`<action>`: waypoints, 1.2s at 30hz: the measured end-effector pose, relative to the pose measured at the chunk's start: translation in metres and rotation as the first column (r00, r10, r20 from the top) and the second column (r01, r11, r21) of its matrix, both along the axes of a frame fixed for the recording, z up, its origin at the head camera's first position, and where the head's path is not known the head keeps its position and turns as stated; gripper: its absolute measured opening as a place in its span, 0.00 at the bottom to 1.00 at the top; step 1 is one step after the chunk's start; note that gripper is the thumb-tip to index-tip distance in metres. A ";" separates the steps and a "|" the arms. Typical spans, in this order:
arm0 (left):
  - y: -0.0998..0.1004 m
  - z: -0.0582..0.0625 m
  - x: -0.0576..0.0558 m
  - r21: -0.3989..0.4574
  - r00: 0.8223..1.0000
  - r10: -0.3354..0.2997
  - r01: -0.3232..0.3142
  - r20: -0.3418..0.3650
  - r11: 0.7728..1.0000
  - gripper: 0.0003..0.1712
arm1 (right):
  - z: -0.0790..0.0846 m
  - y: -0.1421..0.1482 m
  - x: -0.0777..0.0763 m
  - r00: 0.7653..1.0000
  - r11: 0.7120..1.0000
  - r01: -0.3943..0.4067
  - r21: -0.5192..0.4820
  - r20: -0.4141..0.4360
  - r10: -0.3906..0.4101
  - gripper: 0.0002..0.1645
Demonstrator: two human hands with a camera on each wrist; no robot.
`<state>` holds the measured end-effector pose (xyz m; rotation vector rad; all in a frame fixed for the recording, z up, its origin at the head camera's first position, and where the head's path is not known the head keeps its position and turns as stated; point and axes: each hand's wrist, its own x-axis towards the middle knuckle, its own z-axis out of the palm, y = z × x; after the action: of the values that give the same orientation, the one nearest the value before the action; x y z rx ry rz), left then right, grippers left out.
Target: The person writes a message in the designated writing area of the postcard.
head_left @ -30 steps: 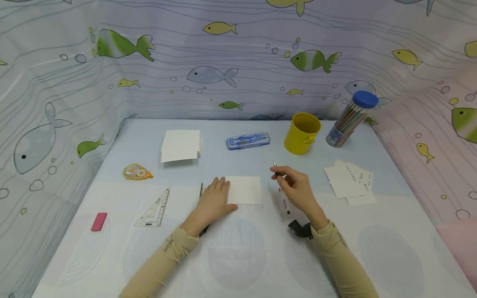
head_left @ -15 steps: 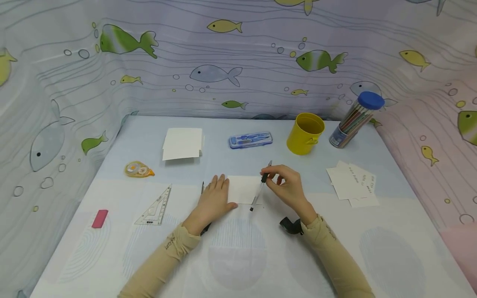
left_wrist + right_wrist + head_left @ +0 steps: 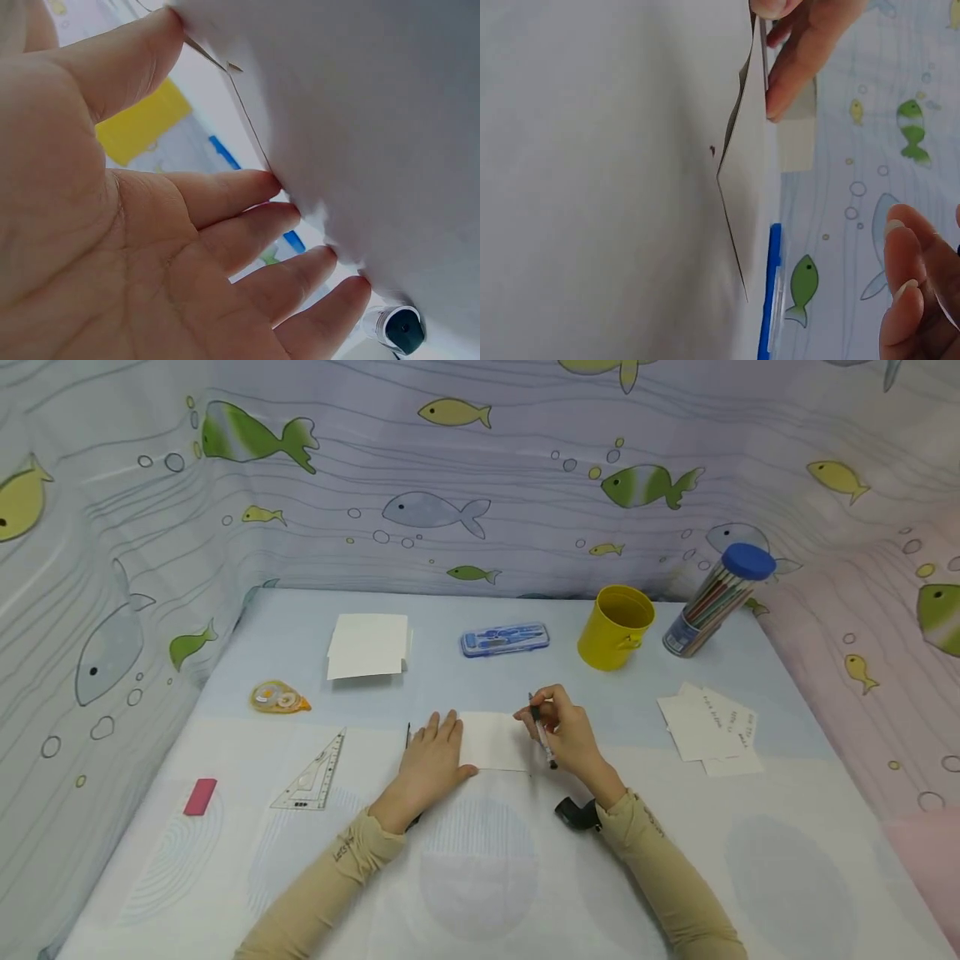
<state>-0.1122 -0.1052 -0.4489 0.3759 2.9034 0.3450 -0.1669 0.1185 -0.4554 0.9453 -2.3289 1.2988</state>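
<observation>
Rests the left hand (image 3: 430,760), fingers straight, at the left edge of blank paper (image 3: 493,742) on the counter (image 3: 480,910). Grips a pen (image 3: 547,747) in the right hand (image 3: 574,737), seemingly near the paper's right edge. Faces a blue case (image 3: 505,640) farther back.

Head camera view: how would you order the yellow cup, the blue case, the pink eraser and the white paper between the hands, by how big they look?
Largest: yellow cup and white paper, too alike to rank.
Next: blue case.
Smallest: pink eraser.
</observation>
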 end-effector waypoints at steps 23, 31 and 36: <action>-0.001 0.000 0.003 -0.051 0.996 -0.033 0.029 -0.081 0.998 0.44 | 0.031 -0.021 0.005 0.845 0.999 -0.026 -0.035 0.534 0.041 0.09; 0.000 0.000 0.002 -0.051 0.997 -0.031 0.028 -0.073 0.998 0.44 | 0.030 -0.033 -0.001 0.795 0.999 0.010 -0.054 0.606 0.025 0.11; 0.001 -0.001 0.003 -0.040 0.997 -0.037 0.034 -0.071 0.999 0.43 | 0.028 -0.042 -0.005 0.773 0.997 0.038 -0.074 0.634 0.018 0.12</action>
<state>-0.1093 -0.1046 -0.4494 0.4414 2.9641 0.2753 -0.1715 0.0760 -0.4274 0.4986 -2.7099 1.9310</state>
